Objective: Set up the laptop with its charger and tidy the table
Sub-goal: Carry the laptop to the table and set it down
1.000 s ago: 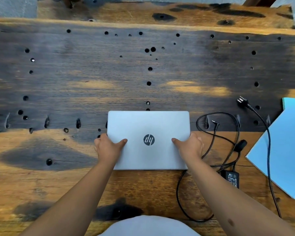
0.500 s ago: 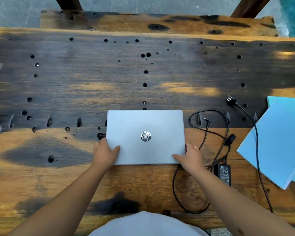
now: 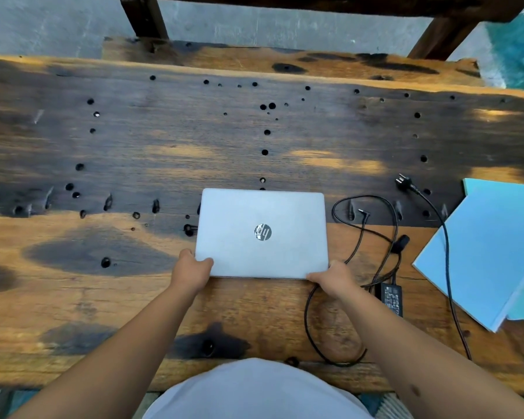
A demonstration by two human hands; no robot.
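The table (image 3: 73, 297) is a rough wooden slab, orange-brown at the near edge and darkening to black-stained boards pitted with drilled holes farther off. At its near middle lies the closed silver laptop (image 3: 262, 234), lid up, its long axis running left to right, parallel to the near edge, the logo upside down to the wearer. The left hand (image 3: 191, 272) grips its near left corner, thumb on the lid; the right hand (image 3: 333, 278) grips the near right corner likewise. Just right of the laptop sprawls the charger (image 3: 391, 297), its black brick near the right wrist, cable looped across the wood, the barrel tip (image 3: 364, 213) beside the laptop's right side and the wall plug (image 3: 404, 179) farther out. A pale blue book (image 3: 490, 255) lies at the right edge, with the cable crossing it. Left of the laptop and beyond it the boards are open wood. Past the far edge stand a lower bench (image 3: 254, 60), dark timber legs and a grey wall.
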